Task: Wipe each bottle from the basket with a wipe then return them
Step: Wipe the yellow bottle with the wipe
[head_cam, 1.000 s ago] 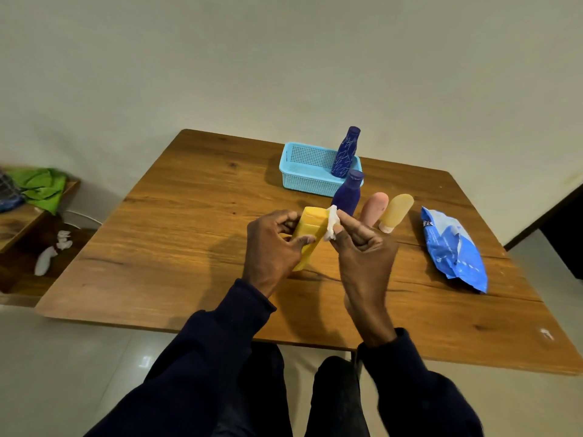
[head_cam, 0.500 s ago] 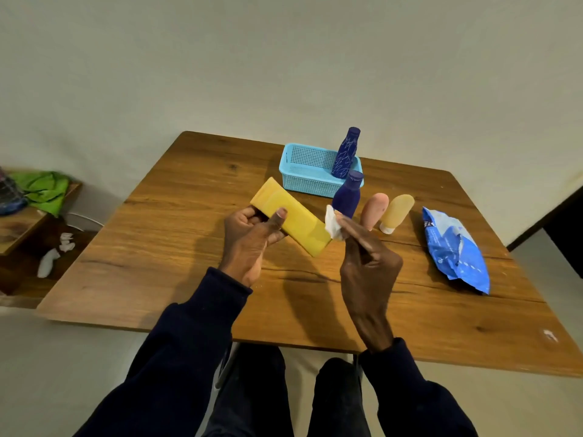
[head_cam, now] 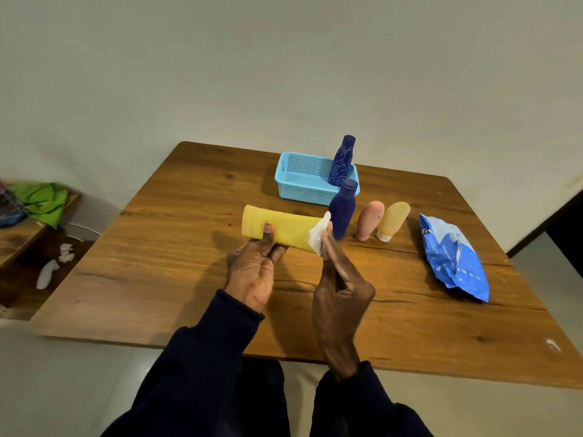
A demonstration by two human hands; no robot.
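1. A second ago I held the yellow bottle (head_cam: 284,230) nearly end-on between both hands. Now I have turned it so it lies almost level above the table (head_cam: 157,263), cap end to the left and flat end to the right.
2. My left hand (head_cam: 252,269) grips it near the cap end, thumb across the front and fingers underneath.
3. My right hand (head_cam: 340,291) has shifted with the turn. It pinches the white wipe (head_cam: 318,234) and presses it on the right end of the bottle, where half a second ago the wipe was just off that end.
4. I judge that I am midway through wiping this one: a new face is turned towards me and the wipe is placed for a stroke along its length.
5. The blue basket (head_cam: 299,192) sits at the far side with only the patterned blue bottle (head_cam: 342,162) standing in it.
6. The plain blue bottle (head_cam: 342,209) stands just in front of the basket. The pink bottle (head_cam: 369,219) and the pale yellow bottle (head_cam: 392,220) are beside it to the right, all on the table.
7. So several bottles are not yet back in the basket; I cannot tell which have been wiped.
8. The blue wipes pack (head_cam: 454,257) lies on the table at the right.
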